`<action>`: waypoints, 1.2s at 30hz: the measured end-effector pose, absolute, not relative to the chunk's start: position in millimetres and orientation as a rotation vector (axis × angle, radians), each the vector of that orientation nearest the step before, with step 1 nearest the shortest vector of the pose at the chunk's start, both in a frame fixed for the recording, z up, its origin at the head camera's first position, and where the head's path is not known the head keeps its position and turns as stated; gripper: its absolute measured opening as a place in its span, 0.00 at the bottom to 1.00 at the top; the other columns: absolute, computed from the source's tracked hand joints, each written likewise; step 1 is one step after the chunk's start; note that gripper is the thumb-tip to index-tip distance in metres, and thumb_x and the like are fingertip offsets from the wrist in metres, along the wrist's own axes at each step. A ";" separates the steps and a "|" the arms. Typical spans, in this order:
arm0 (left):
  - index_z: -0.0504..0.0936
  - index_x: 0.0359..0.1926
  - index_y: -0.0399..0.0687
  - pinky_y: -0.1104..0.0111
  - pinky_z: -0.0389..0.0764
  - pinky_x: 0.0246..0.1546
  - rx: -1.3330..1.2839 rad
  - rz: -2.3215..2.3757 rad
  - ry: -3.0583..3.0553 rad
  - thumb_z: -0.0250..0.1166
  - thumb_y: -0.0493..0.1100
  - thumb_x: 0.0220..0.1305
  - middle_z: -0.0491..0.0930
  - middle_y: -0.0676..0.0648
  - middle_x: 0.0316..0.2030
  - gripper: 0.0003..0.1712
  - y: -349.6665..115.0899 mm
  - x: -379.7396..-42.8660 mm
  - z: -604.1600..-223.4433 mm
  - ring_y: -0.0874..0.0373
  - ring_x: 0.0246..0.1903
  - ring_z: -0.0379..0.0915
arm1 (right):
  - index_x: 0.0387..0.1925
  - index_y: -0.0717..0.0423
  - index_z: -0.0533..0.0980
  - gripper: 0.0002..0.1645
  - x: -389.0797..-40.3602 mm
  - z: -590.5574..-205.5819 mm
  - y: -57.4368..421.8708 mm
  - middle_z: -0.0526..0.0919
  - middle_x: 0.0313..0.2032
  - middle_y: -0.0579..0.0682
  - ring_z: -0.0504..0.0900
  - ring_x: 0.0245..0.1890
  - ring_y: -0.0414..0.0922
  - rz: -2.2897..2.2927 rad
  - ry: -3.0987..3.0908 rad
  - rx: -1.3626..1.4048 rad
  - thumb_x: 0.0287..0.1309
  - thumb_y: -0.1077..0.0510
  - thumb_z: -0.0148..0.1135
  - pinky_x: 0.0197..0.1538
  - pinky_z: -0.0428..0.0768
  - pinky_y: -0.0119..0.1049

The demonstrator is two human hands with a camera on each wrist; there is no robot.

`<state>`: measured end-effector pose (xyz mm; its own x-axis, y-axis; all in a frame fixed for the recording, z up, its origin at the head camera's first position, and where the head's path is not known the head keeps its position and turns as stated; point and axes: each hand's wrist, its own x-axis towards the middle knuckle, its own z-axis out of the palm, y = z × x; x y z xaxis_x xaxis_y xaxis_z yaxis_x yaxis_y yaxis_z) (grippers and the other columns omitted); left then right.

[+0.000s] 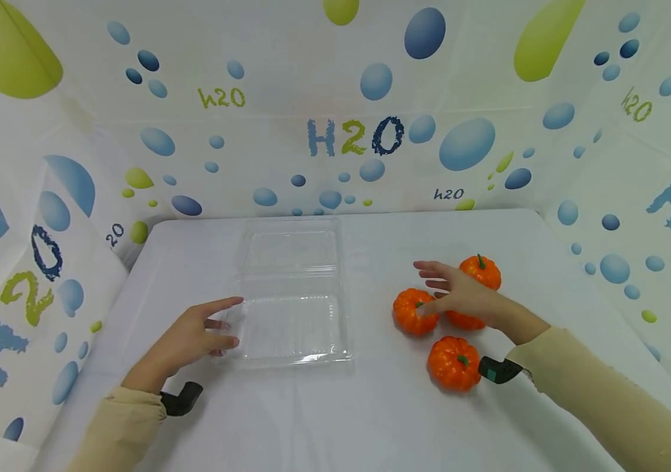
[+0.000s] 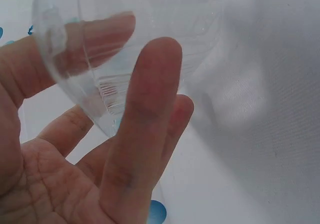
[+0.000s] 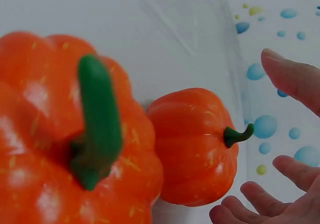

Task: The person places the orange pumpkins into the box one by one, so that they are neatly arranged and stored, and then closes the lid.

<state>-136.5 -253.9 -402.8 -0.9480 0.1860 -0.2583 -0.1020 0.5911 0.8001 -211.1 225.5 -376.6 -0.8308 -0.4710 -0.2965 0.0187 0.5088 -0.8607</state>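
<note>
Left of the clear container (image 1: 288, 328), in the head view, we see the left hand (image 1: 193, 334) with its index finger extended to the container's left edge and its thumb lower down, a gap between the two. Well to the right of the container, the right hand (image 1: 469, 293) hangs palm down, its fingers loosely spread and pointing back toward the container. Under and around it we find the orange pumpkins: the left pumpkin (image 1: 410, 316), nearest the container, partly behind the thumb; the far pumpkin (image 1: 481, 267); the middle pumpkin (image 1: 464, 320), mostly covered by the hand; and the near pumpkin (image 1: 454, 364). All rest on the tabletop (image 1: 370, 426), where the container lies opened out, one half beyond the other.

From the left wrist, we see one finger through the container's clear wall and another digit in front of it. They stand apart; we cannot tell whether they press the plastic.

From the right wrist, we see thumb and fingers wide apart, holding nothing, with two green-stemmed pumpkins beside them, one large in the foreground.
</note>
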 end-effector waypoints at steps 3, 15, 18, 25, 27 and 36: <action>0.65 0.74 0.41 0.61 0.81 0.30 0.060 1.270 2.530 0.74 0.36 0.57 0.73 0.23 0.57 0.44 -252.2 -136.8 -402.6 0.52 0.27 0.79 | 0.77 0.57 0.54 0.54 -211.1 -381.2 223.5 0.56 0.75 0.65 0.55 0.74 0.66 -1.248 2.280 -0.411 0.55 0.57 0.74 0.70 0.60 0.60; 0.68 0.72 0.39 0.62 0.83 0.29 0.032 1.276 2.552 0.72 0.32 0.57 0.77 0.25 0.53 0.41 -247.8 -137.9 -400.4 0.53 0.25 0.80 | 0.76 0.48 0.59 0.58 -201.1 -388.3 217.1 0.62 0.71 0.60 0.64 0.69 0.62 -0.856 2.488 -0.407 0.47 0.47 0.80 0.65 0.69 0.62; 0.67 0.72 0.39 0.62 0.83 0.29 0.025 1.279 2.549 0.71 0.31 0.57 0.77 0.25 0.53 0.41 -247.8 -137.6 -400.2 0.52 0.25 0.80 | 0.76 0.47 0.59 0.59 -199.2 -391.4 211.9 0.61 0.71 0.58 0.66 0.67 0.60 -0.744 2.540 -0.420 0.46 0.48 0.81 0.62 0.73 0.62; 0.67 0.72 0.39 0.62 0.84 0.29 0.015 1.281 2.546 0.71 0.31 0.57 0.78 0.27 0.51 0.42 -248.2 -137.5 -401.0 0.53 0.26 0.80 | 0.76 0.49 0.58 0.58 -195.5 -395.9 201.9 0.62 0.69 0.59 0.69 0.63 0.59 -0.634 2.616 -0.457 0.46 0.54 0.80 0.59 0.75 0.64; 0.67 0.72 0.39 0.62 0.84 0.29 0.016 1.285 2.545 0.70 0.31 0.57 0.78 0.27 0.51 0.42 -248.2 -137.3 -401.0 0.53 0.26 0.81 | 0.75 0.47 0.59 0.57 -194.4 -395.8 201.1 0.62 0.69 0.59 0.70 0.63 0.59 -0.629 2.627 -0.459 0.46 0.55 0.79 0.58 0.75 0.64; 0.66 0.73 0.40 0.63 0.84 0.30 -0.002 1.268 2.550 0.70 0.31 0.59 0.79 0.28 0.51 0.41 -247.6 -137.2 -401.9 0.53 0.26 0.81 | 0.74 0.44 0.63 0.53 -190.8 -390.8 199.7 0.64 0.65 0.59 0.72 0.60 0.59 -0.762 2.542 -0.504 0.49 0.52 0.79 0.58 0.76 0.60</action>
